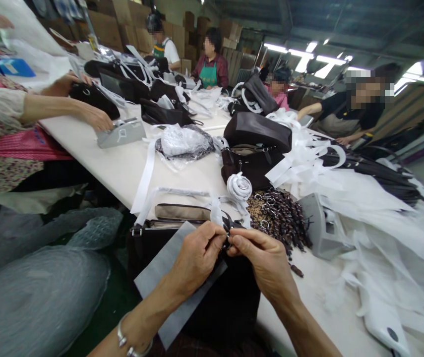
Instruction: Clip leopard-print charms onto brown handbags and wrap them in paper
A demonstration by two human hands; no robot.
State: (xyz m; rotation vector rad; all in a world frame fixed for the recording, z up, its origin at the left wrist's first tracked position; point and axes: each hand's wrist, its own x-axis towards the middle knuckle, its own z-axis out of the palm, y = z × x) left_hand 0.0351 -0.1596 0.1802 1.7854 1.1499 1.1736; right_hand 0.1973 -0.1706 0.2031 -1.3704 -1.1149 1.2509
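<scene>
A black handbag [212, 307] stands at the table edge in front of me, its top open and a beige pouch or lining [182, 212] showing. Above its front, my left hand [200, 253] pinches something small and dark near the strap. My right hand [262, 255] meets it there, thumb and forefinger pressed on the same small piece, which is mostly hidden by the fingers. A sheet of white paper [170, 270] lies slanted over the bag, under my left wrist. White wrapping [184, 192] covers the raised handle.
Right of the bag lies a pile of dark brown tassels with rings [280, 215], beside a grey holder [321, 225]. Dark bags [258, 131], white strips [308, 161] and a plastic-wrapped bundle [185, 144] cover the table [115, 171]. A person's hands work at left; several others sit beyond.
</scene>
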